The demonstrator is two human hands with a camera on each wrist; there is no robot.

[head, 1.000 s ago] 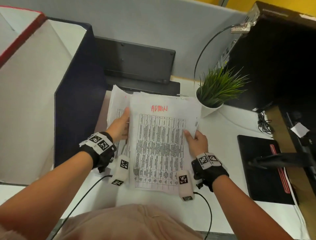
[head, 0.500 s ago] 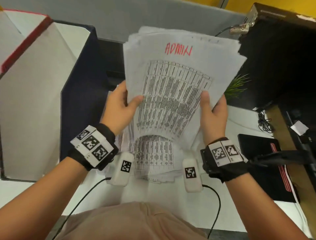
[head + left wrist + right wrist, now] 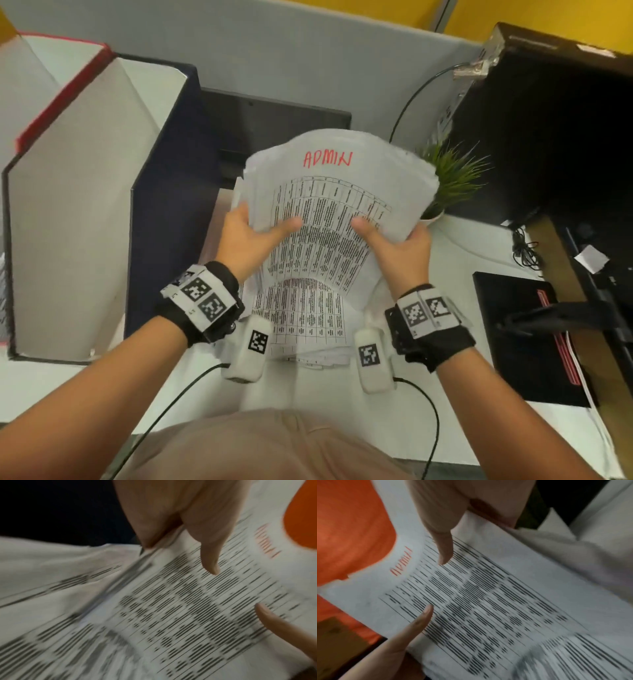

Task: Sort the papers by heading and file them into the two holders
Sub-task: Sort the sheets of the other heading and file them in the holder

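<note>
A thick stack of printed papers [image 3: 329,192] stands bowed on its lower edge on the white desk [image 3: 479,260]. Its top sheet carries a table and the red heading ADMIN [image 3: 327,159]. My left hand [image 3: 250,240] grips the stack's left edge, thumb on the front. On the right edge, my right hand [image 3: 400,246] grips it the same way. The left wrist view shows my left thumb [image 3: 209,555] on the blurred sheet [image 3: 171,608]; the right wrist view shows my right thumb [image 3: 443,547] on it. A dark blue holder [image 3: 161,212] and a red-edged holder [image 3: 58,102] stand at the left.
A potted green plant [image 3: 452,178] stands just behind the stack on the right. A black flat device [image 3: 274,123] leans on the grey partition behind. A black computer case [image 3: 548,120], loose cables [image 3: 524,250] and a black notebook [image 3: 520,335] fill the right side.
The stack lay flat on the desk a second ago. Both hands tipped it up onto its lower edge, and its top has since sunk lower and bowed away from me.
</note>
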